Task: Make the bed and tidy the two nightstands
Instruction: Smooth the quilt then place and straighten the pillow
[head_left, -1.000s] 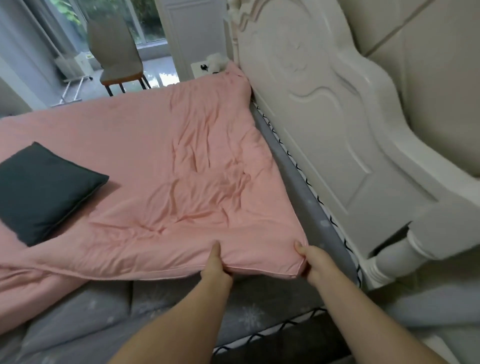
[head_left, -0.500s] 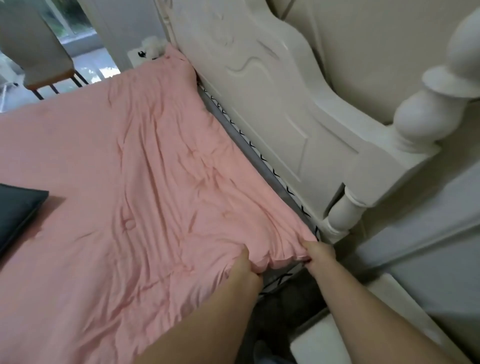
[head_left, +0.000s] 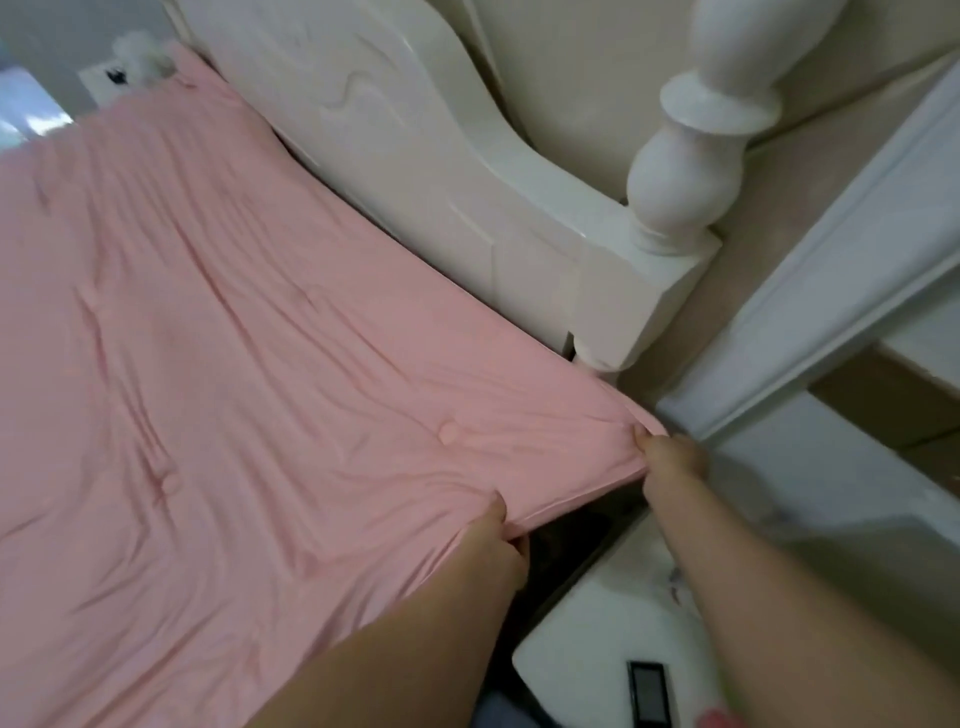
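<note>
A pink quilt (head_left: 234, 364) covers the bed and fills most of the view, creased in long folds that run toward its near corner. Its far long edge lies along the white headboard (head_left: 415, 171), whose turned post (head_left: 691, 171) stands at the right end. Beyond the quilt's far corner a white nightstand (head_left: 104, 78) shows, blurred, with something fluffy and white on it. At lower right sits the near nightstand (head_left: 597, 639), white-topped, just beside the bed; a small dark flat object (head_left: 648, 693) lies on it.

The right hand (head_left: 670, 457) pinches the quilt's near corner, close to the foot of the post, with the cloth pulled taut. The left hand (head_left: 493, 551) grips the quilt's near edge, thumb on top and fingers curled underneath, lifting it a little off the dark gap below.
</note>
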